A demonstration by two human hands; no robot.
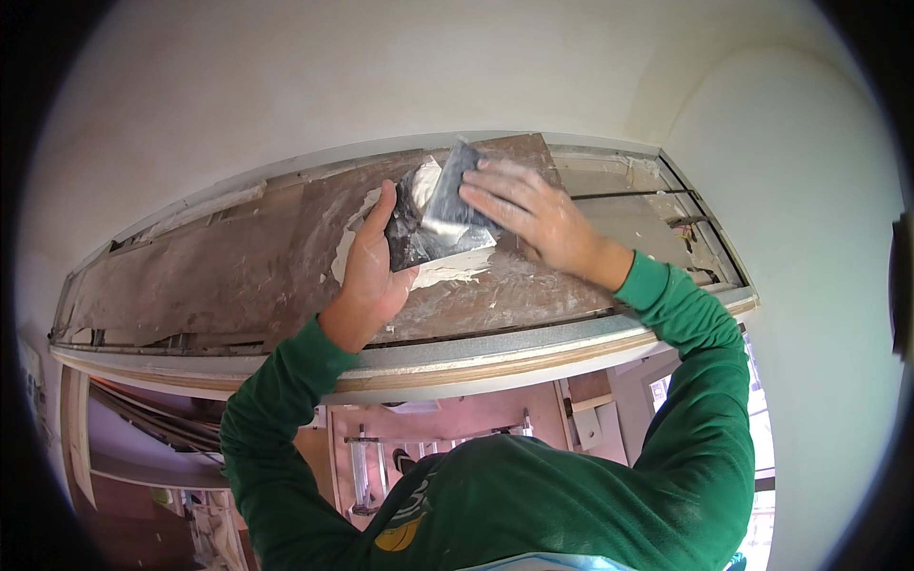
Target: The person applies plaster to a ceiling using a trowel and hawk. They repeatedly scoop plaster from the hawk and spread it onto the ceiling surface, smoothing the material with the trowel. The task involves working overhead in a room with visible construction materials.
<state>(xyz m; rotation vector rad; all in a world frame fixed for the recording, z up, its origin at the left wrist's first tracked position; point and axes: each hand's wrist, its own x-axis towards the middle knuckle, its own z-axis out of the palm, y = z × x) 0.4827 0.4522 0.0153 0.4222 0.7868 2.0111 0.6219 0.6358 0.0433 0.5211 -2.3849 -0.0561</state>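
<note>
My left hand (367,276) grips a dark flat putty scraper (407,240) by its left side, thumb up along the edge. A lump of white putty (426,183) lies on that scraper. In my right hand (543,217) is a second dark, square putty scraper (459,188), fingers pressed over its face. It tilts against the left one, with white paste along its lower edge. Both are above a brown board (276,257), where smeared white putty (457,270) shows around and below them. My right hand is slightly blurred.
The board lies in a long recess with a white front edge (495,354) and pale walls behind. A dark rod (633,194) crosses the recess at right. Far below, a metal ladder (360,471) stands on a pinkish floor. Dark strips (162,414) are stacked at lower left.
</note>
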